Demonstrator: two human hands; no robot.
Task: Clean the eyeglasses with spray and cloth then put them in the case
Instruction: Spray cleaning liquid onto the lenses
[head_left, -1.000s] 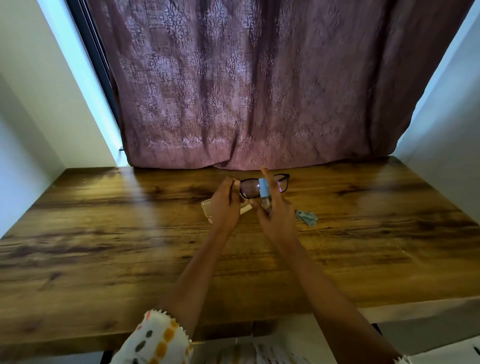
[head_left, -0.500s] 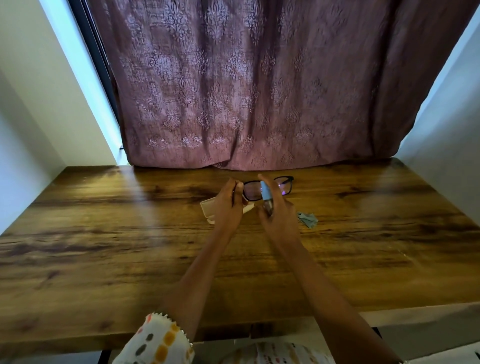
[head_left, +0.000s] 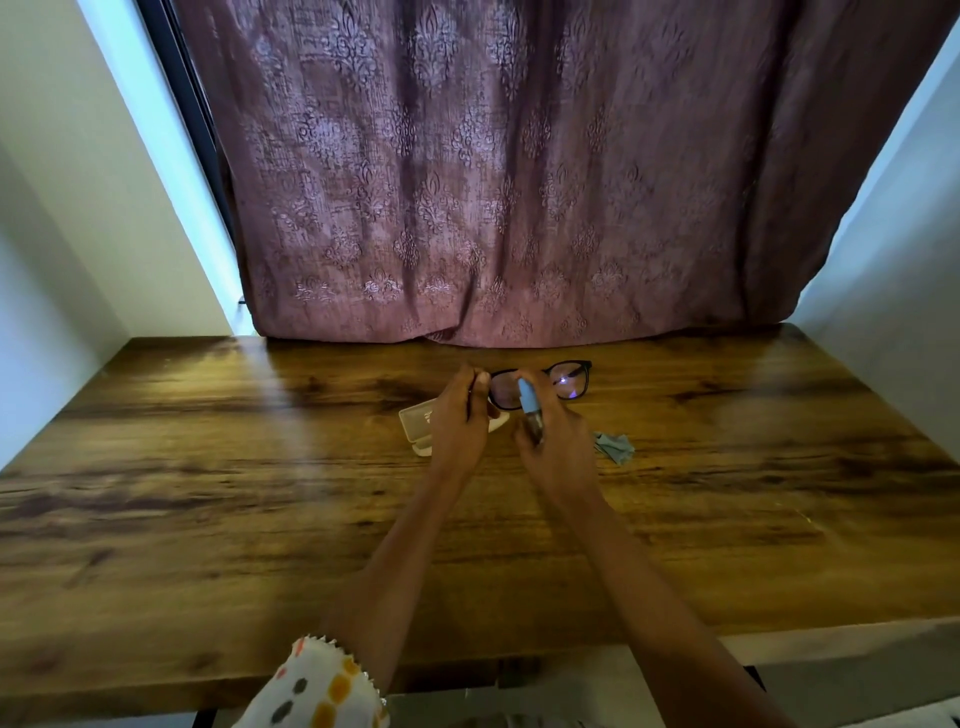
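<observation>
A: Where are the glasses, and how are they held?

B: The glasses (head_left: 569, 382) are held up over the far middle of the worktop (head_left: 208, 467), lenses turned toward the wearer. One end of the frame is pinched by the left grip (head_left: 460, 415), fingers and thumb pressed on it near the hinge. The right grip (head_left: 558, 441) is curled round the spray (head_left: 530, 408), whose blue top is raised just in front of one lens.

A: How are they expected to handle?

B: They are judged light and stiff but fragile: the frame is thin, and the lenses are easily smeared or scratched. A hold at the frame's end or the bridge is advised, with the lenses left untouched. Once wetted, the frame may turn slippery, so a firmer pinch would be called for.

A: What else is to be noted?

B: A pale case (head_left: 415, 421) lies on the worktop, apparently open and partly hidden by the left grip. A crumpled grey-blue cloth (head_left: 615, 447) lies just to the right of the right grip. A curtain (head_left: 493, 182) hangs behind, down to the worktop's far edge.

A: Is anything in the way?

B: Nothing is seen between nozzle and lens. Both grips are occupied, so the spray would have to be set down before the cloth can be taken.
</observation>
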